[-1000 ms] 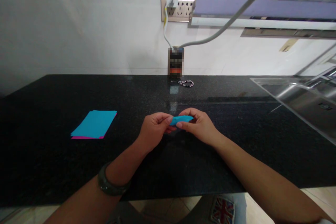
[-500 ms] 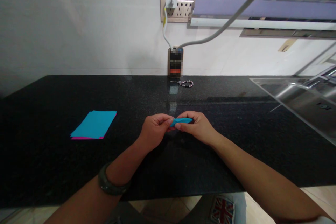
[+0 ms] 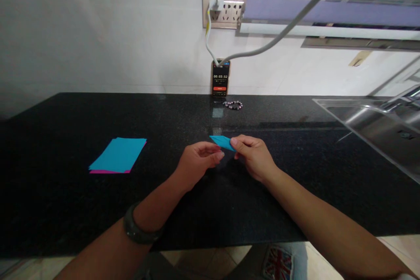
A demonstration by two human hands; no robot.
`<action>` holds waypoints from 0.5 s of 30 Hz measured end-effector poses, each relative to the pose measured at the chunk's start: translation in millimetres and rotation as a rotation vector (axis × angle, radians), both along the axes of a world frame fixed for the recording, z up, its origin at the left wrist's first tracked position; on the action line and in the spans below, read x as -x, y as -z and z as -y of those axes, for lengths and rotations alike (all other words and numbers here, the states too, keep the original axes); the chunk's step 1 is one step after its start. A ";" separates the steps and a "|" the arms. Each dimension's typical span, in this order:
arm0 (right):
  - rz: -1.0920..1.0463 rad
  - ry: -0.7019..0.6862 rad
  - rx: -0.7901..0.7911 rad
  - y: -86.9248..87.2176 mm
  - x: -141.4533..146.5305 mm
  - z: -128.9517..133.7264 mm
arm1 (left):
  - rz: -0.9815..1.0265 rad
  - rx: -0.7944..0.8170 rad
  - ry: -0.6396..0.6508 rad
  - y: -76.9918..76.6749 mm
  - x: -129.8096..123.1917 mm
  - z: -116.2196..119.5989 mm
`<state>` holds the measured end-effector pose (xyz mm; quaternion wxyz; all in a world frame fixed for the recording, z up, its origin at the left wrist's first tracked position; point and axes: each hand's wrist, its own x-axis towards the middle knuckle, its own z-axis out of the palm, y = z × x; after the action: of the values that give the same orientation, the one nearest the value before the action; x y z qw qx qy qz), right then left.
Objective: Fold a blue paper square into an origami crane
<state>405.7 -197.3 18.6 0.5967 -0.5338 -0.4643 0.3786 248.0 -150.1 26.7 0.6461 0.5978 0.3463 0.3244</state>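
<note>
Curls left hand [image 3: 199,160] loosely, thumb extended toward right hand [image 3: 255,156]; pinches with right hand, just beside the left; angles left forearm [image 3: 159,203] and right forearm [image 3: 315,212] inward.

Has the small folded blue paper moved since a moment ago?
Yes, the folded blue paper has shifted slightly toward the dark-and-pink beaded loop.

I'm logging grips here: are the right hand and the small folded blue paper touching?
Touching. The head view shows the right hand with its thumb lying directly over one end of the folded blue paper, no gap between them.
</note>
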 end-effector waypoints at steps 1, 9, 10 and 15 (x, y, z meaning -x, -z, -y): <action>-0.007 -0.014 0.008 -0.1 1.4 0.7 | -0.027 -0.011 0.019 -0.6 0.2 0.3; 0.270 -0.149 -0.030 -8.2 5.9 5.7 | -0.022 -0.047 -0.063 -7.1 -0.3 -1.1; 0.319 -0.146 -0.061 -9.2 6.0 5.8 | -0.015 -0.054 -0.055 -7.0 -0.3 -1.5; 0.322 -0.081 -0.067 -10.7 8.7 5.8 | -0.024 -0.119 -0.019 -3.4 1.1 -3.3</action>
<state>397.0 -203.1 29.4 0.5163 -0.5480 -0.5877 0.2962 246.9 -146.8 30.1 0.6022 0.6355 0.3400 0.3434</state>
